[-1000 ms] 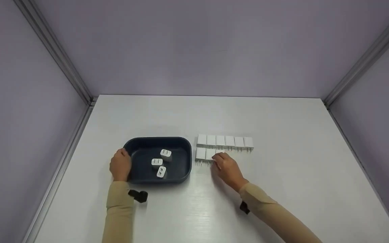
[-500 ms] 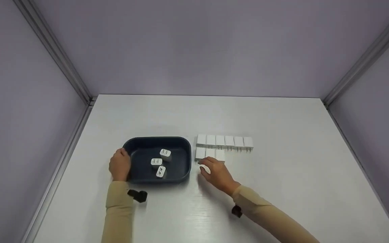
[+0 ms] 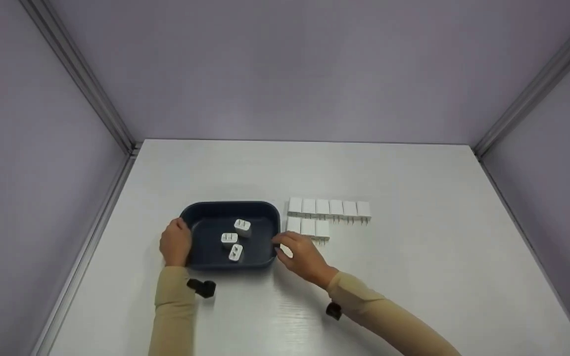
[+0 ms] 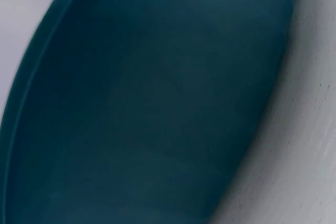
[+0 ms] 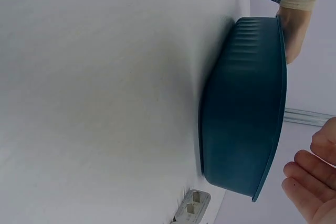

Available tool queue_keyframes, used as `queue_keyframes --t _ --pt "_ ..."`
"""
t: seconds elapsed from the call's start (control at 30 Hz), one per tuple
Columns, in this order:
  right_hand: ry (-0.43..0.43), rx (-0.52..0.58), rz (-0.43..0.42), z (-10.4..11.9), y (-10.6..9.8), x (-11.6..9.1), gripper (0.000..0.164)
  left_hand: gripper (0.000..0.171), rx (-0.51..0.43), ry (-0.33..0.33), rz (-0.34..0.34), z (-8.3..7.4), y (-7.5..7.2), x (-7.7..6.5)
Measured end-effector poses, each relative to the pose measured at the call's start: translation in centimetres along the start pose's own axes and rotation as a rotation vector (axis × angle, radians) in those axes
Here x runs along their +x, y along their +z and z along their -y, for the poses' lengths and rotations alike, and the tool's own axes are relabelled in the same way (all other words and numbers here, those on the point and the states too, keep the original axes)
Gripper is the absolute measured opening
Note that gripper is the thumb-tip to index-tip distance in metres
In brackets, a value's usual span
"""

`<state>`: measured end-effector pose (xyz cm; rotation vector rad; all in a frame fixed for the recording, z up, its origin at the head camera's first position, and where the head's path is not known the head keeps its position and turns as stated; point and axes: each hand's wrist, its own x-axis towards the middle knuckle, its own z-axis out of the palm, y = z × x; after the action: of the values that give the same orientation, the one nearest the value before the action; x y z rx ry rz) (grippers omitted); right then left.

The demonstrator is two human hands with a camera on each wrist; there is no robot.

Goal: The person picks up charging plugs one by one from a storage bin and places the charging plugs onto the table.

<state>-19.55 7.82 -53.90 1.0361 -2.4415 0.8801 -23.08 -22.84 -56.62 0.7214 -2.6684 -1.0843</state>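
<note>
A dark blue bin lies on the white table, with three white charger plugs inside, prongs facing up. My left hand grips the bin's left rim; in the left wrist view only the bin's wall fills the frame. At the right rim is my right hand, its fingertips overlapping the edge in the head view. From the right wrist, that hand's fingers look loosely bent with nothing between them. Just behind it, three more charger plugs stand side by side.
A longer row of several white charger plugs stands behind the short row, prongs toward the front. Grey wall panels enclose the table at the back and both sides. A black wrist camera sits on each sleeve.
My right hand has moved left from the short row of charger plugs to the bin's right rim. The left hand, the bin and the plugs have stayed put.
</note>
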Motion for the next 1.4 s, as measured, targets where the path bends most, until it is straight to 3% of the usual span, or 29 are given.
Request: queue_keyframes --t 0.5,0.63,0.77,1.0,1.4 --pt "-0.013 0.004 0.065 1.3 0.8 1.2 0.023 0.05 0.006 0.016 0.001 0.3 0.1 0.2" --pt "-0.009 0.004 0.122 1.6 1.0 1.7 0.023 0.05 0.0 0.011 0.01 0.2 0.0 0.0" --pt "0.056 0.036 0.202 1.6 1.3 2.4 0.026 0.05 -0.004 0.001 0.025 0.0 -0.1 0.0" --pt "0.216 0.189 0.297 1.9 1.9 3.5 0.028 0.05 0.003 -0.014 0.03 0.1 -0.1 0.0" --pt "0.329 0.247 0.342 2.6 3.2 4.5 0.029 0.05 -0.01 0.007 0.021 0.2 -0.1 0.0"
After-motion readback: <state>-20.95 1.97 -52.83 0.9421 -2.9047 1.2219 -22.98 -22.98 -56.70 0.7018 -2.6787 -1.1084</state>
